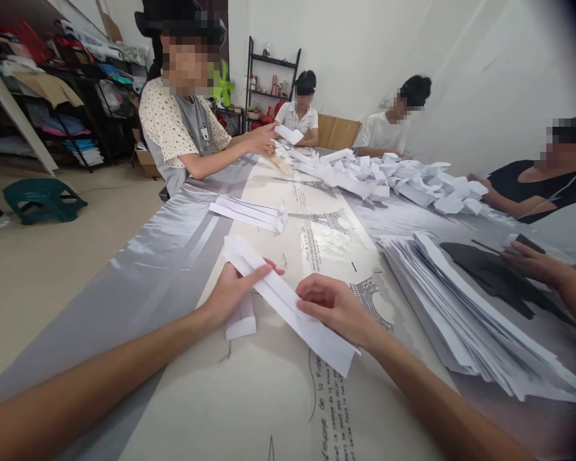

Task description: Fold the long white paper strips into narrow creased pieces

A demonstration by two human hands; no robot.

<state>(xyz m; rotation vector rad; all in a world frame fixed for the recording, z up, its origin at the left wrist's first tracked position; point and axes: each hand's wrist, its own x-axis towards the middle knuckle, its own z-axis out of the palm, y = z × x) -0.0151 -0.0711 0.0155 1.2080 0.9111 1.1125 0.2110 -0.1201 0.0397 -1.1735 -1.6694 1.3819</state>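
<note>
A long folded strip of white paper (pixel 288 301) slants across the middle of the view, held above the table. My left hand (pixel 235 288) grips its upper left part, thumb on top and fingers beneath. My right hand (pixel 333 304) pinches the strip's right edge between thumb and curled fingers. Below my left hand, another folded white paper piece (pixel 241 326) lies on the tablecloth, partly hidden by the hand and strip. Farther forward rests a small stack of folded paper strips (pixel 249 212).
A thick stack of folded white sheets (pixel 461 314) lies at the right. Behind it spreads a heap of folded paper pieces (pixel 388 176). Several people sit around the table (pixel 173 269); one at the left holds a folded paper (pixel 289 134). A green stool (pixel 43 195) stands on the floor.
</note>
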